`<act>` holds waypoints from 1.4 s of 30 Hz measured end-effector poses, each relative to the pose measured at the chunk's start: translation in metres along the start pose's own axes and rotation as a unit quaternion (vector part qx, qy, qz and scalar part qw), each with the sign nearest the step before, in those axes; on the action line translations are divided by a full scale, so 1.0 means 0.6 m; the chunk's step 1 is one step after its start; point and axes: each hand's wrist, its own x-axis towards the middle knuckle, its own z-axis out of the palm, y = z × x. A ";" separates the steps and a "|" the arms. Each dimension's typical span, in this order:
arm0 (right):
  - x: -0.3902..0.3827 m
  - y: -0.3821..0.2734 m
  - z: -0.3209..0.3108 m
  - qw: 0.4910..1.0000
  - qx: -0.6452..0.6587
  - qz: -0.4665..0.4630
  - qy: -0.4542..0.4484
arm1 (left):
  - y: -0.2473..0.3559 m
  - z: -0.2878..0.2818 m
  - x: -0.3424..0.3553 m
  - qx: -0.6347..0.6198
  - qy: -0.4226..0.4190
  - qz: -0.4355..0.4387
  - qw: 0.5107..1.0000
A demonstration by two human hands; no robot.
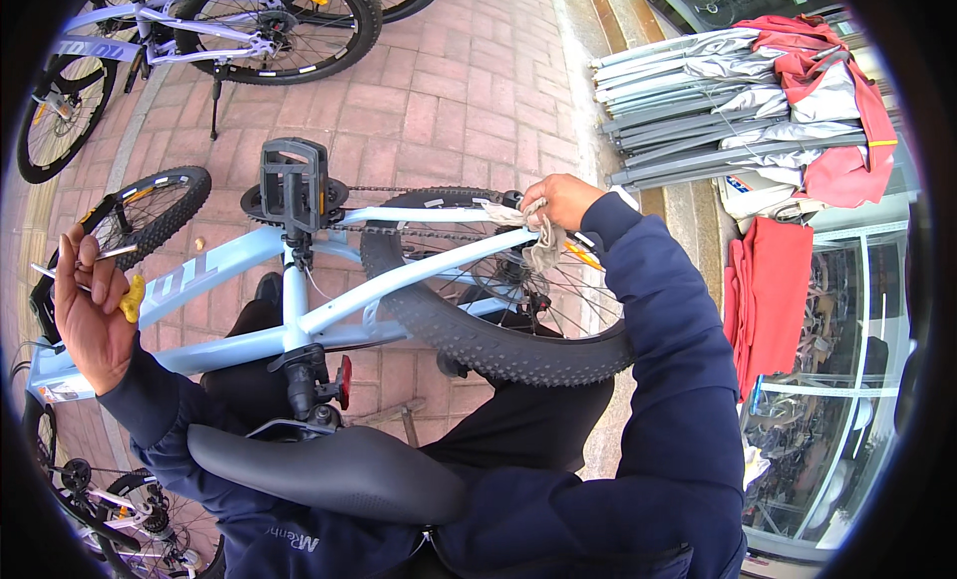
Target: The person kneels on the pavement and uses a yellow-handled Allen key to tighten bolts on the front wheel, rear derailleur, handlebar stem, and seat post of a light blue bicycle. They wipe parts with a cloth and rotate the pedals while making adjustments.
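A light blue bicycle frame (pixel 399 277) lies across in front of me, its black saddle (pixel 329 469) close to my body. My right hand (pixel 563 202) is closed on a crumpled greyish rag (pixel 543 242), pressed to the frame tubes near the rear wheel's hub. The rear wheel (pixel 498 345) has a wide knobby tyre. Above the frame's left side, my left hand (pixel 95 310) is raised, a thin pale stick (pixel 118 253) between its fingers. A small yellow piece (pixel 132 298) shows beside its thumb; whether it is gripped is unclear. A black pedal (pixel 294 185) stands up at the crank.
A purple bicycle (pixel 159 26) stands at the far left, and another bicycle (pixel 150 519) is at the near left. Folded metal canopy poles (pixel 688 111) with red fabric (pixel 847 121) lie on the right by steps. More red cloth (pixel 773 295) hangs before a glass door (pixel 847 380).
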 end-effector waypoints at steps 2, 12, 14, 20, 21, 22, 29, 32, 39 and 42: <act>-0.016 0.015 -0.039 0.997 -0.027 0.006 -0.067 | 0.001 -0.001 0.000 0.003 -0.012 -0.002 1.000; -0.019 -0.043 0.004 0.997 -0.044 0.058 0.029 | 0.000 -0.004 -0.002 -0.007 -0.010 -0.006 1.000; -0.033 -0.061 -0.030 0.989 0.141 -0.030 -0.030 | 0.001 -0.009 0.001 -0.009 -0.010 -0.007 1.000; -0.132 -0.051 -0.109 0.988 0.130 0.076 0.022 | 0.002 -0.025 0.009 -0.009 -0.059 -0.008 0.998; -0.153 -0.038 -0.113 0.991 0.113 0.074 0.014 | 0.003 -0.027 0.010 -0.015 -0.088 -0.007 0.996; -0.175 -0.023 -0.113 0.994 0.077 0.077 0.000 | 0.002 -0.028 0.010 -0.016 -0.070 -0.013 0.997; -0.283 0.030 0.006 0.965 -0.082 0.212 -0.130 | 0.000 -0.029 0.013 -0.018 -0.071 -0.018 0.997; -0.293 -0.003 0.007 0.970 0.001 0.197 -0.140 | 0.002 -0.029 0.014 -0.014 -0.060 -0.018 0.998; -0.258 -0.130 0.025 0.980 0.173 -0.004 -0.101 | 0.001 -0.032 0.015 -0.019 -0.056 -0.022 0.998; -0.257 -0.116 0.031 0.987 0.108 0.025 -0.116 | 0.001 -0.034 0.017 -0.022 -0.075 -0.021 0.997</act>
